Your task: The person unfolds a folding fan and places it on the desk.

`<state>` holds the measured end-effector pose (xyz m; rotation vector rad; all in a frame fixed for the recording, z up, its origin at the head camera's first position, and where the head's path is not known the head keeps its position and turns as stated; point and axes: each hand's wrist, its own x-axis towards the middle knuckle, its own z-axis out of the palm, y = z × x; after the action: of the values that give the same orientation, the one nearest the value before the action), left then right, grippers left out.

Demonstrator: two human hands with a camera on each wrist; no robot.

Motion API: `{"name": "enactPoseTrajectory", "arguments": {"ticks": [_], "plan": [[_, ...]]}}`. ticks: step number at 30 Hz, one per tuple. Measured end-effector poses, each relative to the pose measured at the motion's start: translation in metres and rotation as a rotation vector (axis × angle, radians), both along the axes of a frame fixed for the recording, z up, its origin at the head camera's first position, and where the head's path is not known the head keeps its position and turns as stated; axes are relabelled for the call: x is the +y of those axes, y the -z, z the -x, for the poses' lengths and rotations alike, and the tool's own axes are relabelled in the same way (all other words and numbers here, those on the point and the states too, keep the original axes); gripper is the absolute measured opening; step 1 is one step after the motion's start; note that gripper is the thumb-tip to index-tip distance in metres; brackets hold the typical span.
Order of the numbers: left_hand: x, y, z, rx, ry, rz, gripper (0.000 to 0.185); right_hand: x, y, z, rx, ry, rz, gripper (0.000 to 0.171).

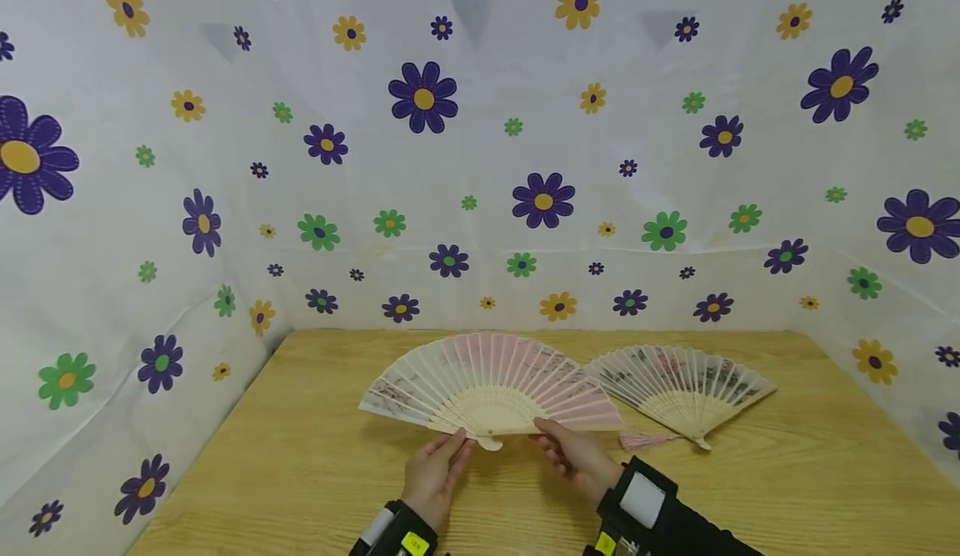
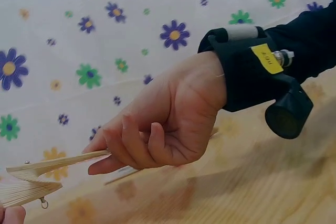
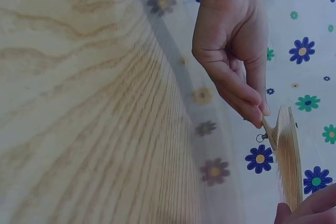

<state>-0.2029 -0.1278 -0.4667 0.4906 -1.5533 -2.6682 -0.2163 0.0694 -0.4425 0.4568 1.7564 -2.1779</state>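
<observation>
A pink folding fan is spread wide just above the wooden table, near its middle. My left hand pinches the fan's left outer stick close to the pivot. My right hand pinches the right outer stick on the other side of the pivot. The left wrist view shows the right hand with thumb and fingers curled on the pale stick of the fan. In the right wrist view the left hand grips the edge of the fan, seen edge-on.
A second open fan, pale with a printed pattern, lies flat on the table to the right, its pink tassel beside my right hand. A white cloth with flowers walls the table at the back and both sides.
</observation>
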Motion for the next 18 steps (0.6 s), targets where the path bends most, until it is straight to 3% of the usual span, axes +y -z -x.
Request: {"name": "enactPoseTrajectory", "arguments": {"ticks": [7, 13, 16, 18], "plan": [[-0.016, 0.006, 0.017, -0.055, -0.057, 0.038, 0.012, -0.022, 0.011, 0.016, 0.006, 0.027, -0.019, 0.030], [-0.019, 0.005, 0.019, -0.128, -0.057, 0.052, 0.009, -0.023, 0.021, 0.018, -0.009, 0.023, -0.040, 0.026], [-0.022, 0.003, 0.014, -0.157, -0.027, 0.107, 0.023, -0.017, 0.022, 0.012, -0.028, -0.035, -0.035, 0.023], [-0.027, 0.001, 0.009, -0.176, 0.003, 0.134, 0.028, -0.008, 0.020, 0.006, -0.037, -0.126, -0.039, 0.026]]}}
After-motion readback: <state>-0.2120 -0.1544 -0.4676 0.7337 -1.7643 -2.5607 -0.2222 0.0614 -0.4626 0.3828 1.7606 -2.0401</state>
